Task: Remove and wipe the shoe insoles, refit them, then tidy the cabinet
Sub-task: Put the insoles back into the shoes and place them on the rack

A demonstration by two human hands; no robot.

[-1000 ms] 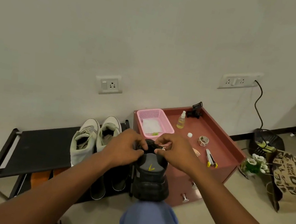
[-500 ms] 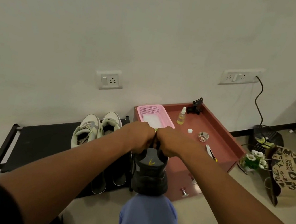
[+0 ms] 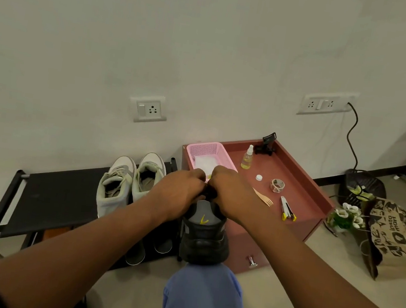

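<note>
A black shoe (image 3: 203, 238) rests heel-first on my blue-trousered knee (image 3: 204, 294). A grey insole with a yellow mark (image 3: 202, 217) shows inside its opening. My left hand (image 3: 177, 192) and my right hand (image 3: 230, 192) meet at the front of the shoe's opening, with fingers curled around its tongue or laces. The fingertips are hidden. A pair of pale grey sneakers (image 3: 129, 182) stands on the black shoe rack (image 3: 52, 200) to the left.
The red cabinet (image 3: 303, 195) holds a pink basket (image 3: 210, 152) with a white cloth, a spray bottle (image 3: 247, 158), a white cap (image 3: 259, 177), a tape roll (image 3: 277, 185), a wooden fork (image 3: 265, 198), a cutter (image 3: 287, 210) and a black clip (image 3: 266, 145). A paper bag (image 3: 400, 236) and flowers (image 3: 348, 215) sit on the floor to the right.
My hands closed together over the front of the shoe's opening and stayed there. The view has shifted slightly.
</note>
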